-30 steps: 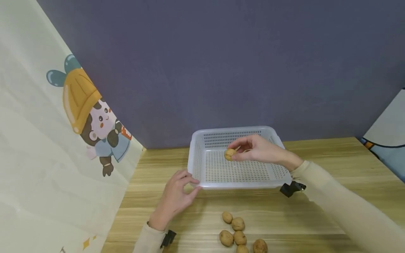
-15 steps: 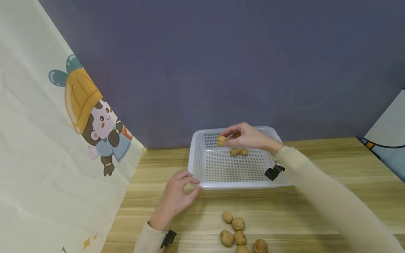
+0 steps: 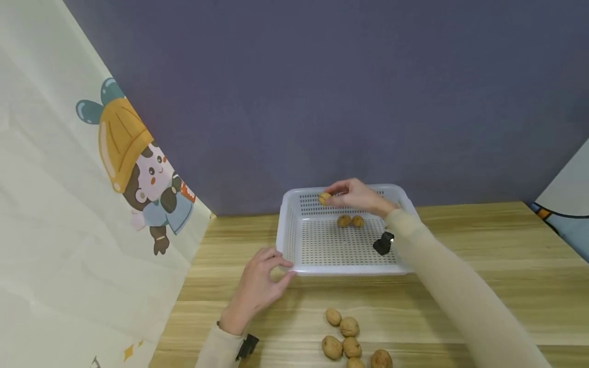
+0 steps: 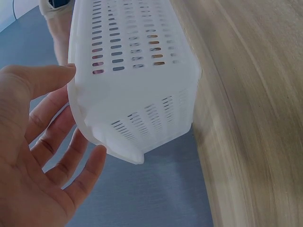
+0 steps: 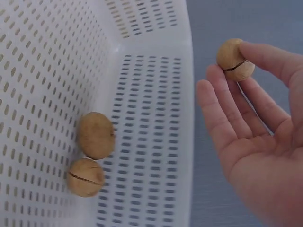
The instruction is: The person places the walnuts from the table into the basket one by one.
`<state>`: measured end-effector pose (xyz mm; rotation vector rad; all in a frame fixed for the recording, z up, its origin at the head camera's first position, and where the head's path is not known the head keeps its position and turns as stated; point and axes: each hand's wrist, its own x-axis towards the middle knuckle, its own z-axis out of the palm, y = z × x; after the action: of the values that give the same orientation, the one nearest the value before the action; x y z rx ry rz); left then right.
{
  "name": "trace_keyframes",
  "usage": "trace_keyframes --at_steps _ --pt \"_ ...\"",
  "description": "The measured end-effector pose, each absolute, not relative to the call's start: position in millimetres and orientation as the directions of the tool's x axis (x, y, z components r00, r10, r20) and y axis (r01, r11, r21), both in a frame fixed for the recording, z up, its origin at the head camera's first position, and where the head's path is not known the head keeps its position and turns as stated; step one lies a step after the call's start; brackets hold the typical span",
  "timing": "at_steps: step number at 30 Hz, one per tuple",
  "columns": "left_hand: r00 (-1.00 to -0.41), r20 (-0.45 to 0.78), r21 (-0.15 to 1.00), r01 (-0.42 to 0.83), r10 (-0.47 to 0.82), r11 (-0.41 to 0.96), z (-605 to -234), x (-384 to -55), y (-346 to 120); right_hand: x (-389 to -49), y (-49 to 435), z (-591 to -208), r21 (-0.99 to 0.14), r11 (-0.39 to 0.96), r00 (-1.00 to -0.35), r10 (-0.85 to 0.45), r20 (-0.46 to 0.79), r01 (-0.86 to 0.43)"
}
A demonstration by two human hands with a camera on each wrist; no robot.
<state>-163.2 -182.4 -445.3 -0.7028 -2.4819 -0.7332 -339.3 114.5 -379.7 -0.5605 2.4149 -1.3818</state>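
Note:
My right hand [image 3: 358,197] pinches a walnut [image 5: 233,56] between thumb and fingertips; a dark seam crosses its shell. In the head view, this hand overlaps the far wall of a white perforated plastic basket [image 3: 340,269]. The right wrist view has the walnut just beyond the basket's rim. Two other walnuts [image 3: 350,221] lie side by side on the basket floor near the far wall. My left hand [image 3: 259,283] holds the basket's near left corner, thumb and fingertips at the rim [image 4: 72,97].
Several walnuts [image 3: 352,347] lie on the wooden table [image 3: 483,286] in front of the basket. A dark blue-grey panel [image 3: 322,92] rises behind the table. On the left stands a pale wall [image 3: 41,214] with a cartoon figure [image 3: 138,163].
My right hand has moved with its walnut towards the far left of the basket, up to the far wall. The two walnuts on the basket floor have come into view. My left hand stays put.

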Motion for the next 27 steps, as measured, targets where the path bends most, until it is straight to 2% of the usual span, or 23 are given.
trace_keyframes --at_steps 8,12,16,22,27 --pt "-0.768 0.548 0.379 0.582 0.332 0.72 -446 -164 -181 -350 108 -411 -0.891 0.443 -0.911 -0.401 -0.096 -0.101" --pt "-0.773 0.545 0.387 0.576 0.325 0.72 -447 -164 -181 -352 103 -425 -0.873 0.482 -0.92 -0.371 -0.129 -0.072" --pt "-0.773 0.548 0.387 0.573 0.32 0.722 -448 -164 -181 -357 100 -436 -0.835 0.542 -0.917 -0.373 -0.138 -0.095" --pt "-0.777 0.542 0.394 0.572 0.32 0.719 -447 -164 -180 -360 99 -446 -0.847 0.527 -0.9 -0.402 -0.169 -0.076" --pt "-0.774 0.542 0.384 0.573 0.326 0.724 -446 -164 -180 -360 97 -451 -0.828 0.545 -0.893 -0.428 -0.138 -0.133"
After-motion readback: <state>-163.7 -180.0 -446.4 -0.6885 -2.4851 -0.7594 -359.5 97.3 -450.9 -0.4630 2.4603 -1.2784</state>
